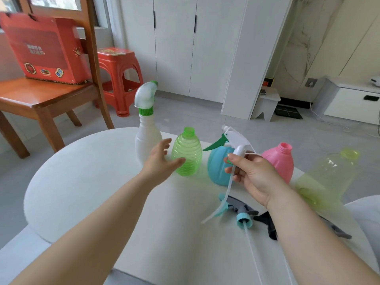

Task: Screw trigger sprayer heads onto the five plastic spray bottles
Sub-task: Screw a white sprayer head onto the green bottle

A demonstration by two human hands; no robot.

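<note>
left hand (162, 162), right hand (254, 175): both bare; forearms (98, 225) bare to frame edge

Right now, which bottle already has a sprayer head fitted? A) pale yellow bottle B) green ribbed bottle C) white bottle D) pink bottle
C: the white bottle carries a fitted sprayer head. The green ribbed bottle, pink bottle and pale yellow bottle show bare necks. The right hand grips a loose green-trigger sprayer head.

A home: white wardrobe (185, 46), wooden chair (47, 95), plastic stool (121, 64).
</note>
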